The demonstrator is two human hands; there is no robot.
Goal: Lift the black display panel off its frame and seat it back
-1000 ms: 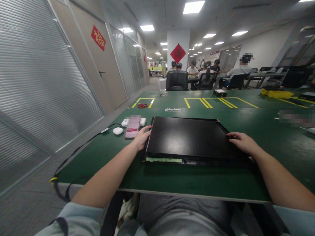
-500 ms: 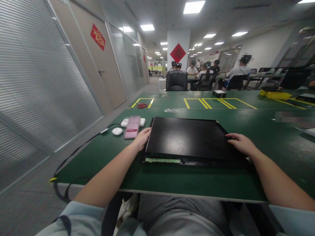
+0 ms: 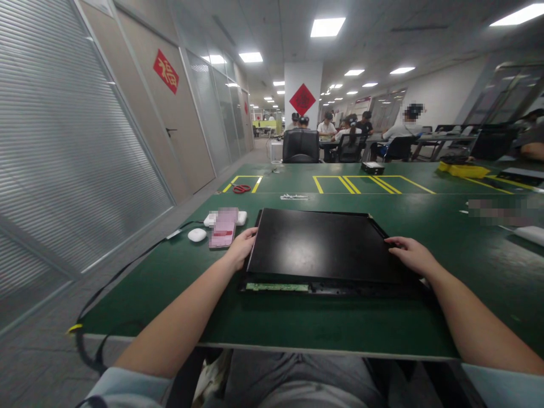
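Note:
A black, glossy display panel (image 3: 318, 243) lies skewed over a thin black frame (image 3: 352, 287) on the green table. Along the frame's near side shows a strip of green circuit board (image 3: 277, 287). My left hand (image 3: 243, 245) is closed on the panel's left edge, its fingertips partly hidden behind it. At the right edge my right hand (image 3: 408, 254) pinches the rim with thumb and fingers; whether it grips the panel, the frame or both is hard to make out.
Left of the panel lie a pink phone (image 3: 223, 228), a white rounded case (image 3: 197, 234) and a black strap (image 3: 123, 272). Red-handled scissors (image 3: 241, 188), small white scraps (image 3: 294, 197), a black box (image 3: 372, 168) and a yellow tray (image 3: 463, 170) are farther back. Several people sit beyond.
The camera view has shifted slightly, so everything sits a little lower and more to the left. Both hands keep their places at the panel's sides.

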